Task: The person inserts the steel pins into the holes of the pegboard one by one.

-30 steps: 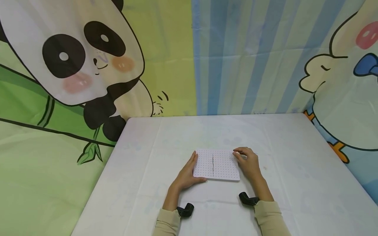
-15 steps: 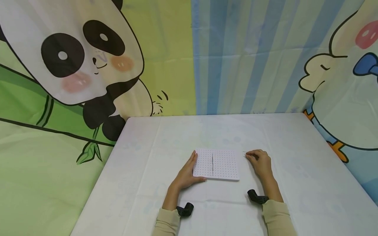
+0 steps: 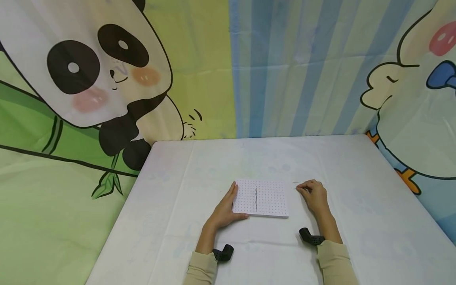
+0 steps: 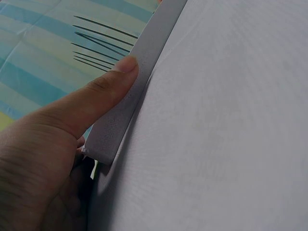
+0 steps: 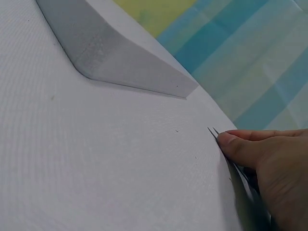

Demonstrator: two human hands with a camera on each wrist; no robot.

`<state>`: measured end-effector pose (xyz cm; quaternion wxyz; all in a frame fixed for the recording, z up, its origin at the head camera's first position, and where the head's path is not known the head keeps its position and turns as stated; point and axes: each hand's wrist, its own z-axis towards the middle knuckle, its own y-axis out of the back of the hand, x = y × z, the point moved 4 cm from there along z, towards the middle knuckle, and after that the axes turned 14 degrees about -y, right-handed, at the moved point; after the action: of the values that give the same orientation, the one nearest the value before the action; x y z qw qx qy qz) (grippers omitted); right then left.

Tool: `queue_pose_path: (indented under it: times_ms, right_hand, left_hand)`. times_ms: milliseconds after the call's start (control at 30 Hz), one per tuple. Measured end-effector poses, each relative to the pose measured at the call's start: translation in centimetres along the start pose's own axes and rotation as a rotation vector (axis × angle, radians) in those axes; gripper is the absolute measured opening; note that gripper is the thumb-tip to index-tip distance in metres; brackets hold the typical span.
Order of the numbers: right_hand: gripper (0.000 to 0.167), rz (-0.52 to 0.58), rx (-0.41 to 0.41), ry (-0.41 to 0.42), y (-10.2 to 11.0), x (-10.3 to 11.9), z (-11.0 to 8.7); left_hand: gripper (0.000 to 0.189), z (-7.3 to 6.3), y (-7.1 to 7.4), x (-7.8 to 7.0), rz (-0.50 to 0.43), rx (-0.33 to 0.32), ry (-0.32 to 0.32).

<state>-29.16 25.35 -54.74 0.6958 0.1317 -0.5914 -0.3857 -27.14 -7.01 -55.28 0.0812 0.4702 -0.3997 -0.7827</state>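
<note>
A white board with a grid of small holes (image 3: 272,198) lies on the table, and several thin dark needles (image 4: 102,43) stand upright from it in one row. My left hand (image 3: 224,209) holds the board by its near left corner, thumb along the front edge and fingers along the left side. To the right of the board, my right hand (image 3: 314,196) is low over the tabletop with thumb and index fingertips together. Two fine needle tips (image 5: 211,131) poke out past those fingertips, where the right hand pinches; the rest of them is hidden by the fingers.
A white cloth covers the table (image 3: 199,166). Behind it hangs a printed curtain (image 3: 199,71) with a panda and stripes. Each wrist wears a black camera mount, one on the left wrist (image 3: 223,253) and one on the right (image 3: 310,236).
My right hand has moved right, from the board's far right corner to the table beside it, and has stayed there over the last half second. My left hand and the board have stayed put.
</note>
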Motion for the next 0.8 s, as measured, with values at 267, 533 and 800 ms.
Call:
queue_pose_path:
  times_ms: [267,533,800]
  right_hand:
    - [0.005,-0.015,-0.004,0.059,0.0,0.2,0.0]
    - [0.008,-0.016,-0.039,0.063,0.0,0.0,-0.1]
    - [0.01,0.123,-0.116,0.065,0.2,1.7,-0.1]
  left_hand:
    - [0.116,0.0,0.0,0.0,-0.019,-0.01,0.0]
    - [0.117,0.0,-0.1,0.1,-0.007,0.0,0.004]
    - [0.116,0.0,0.1,0.0,-0.013,-0.005,-0.01]
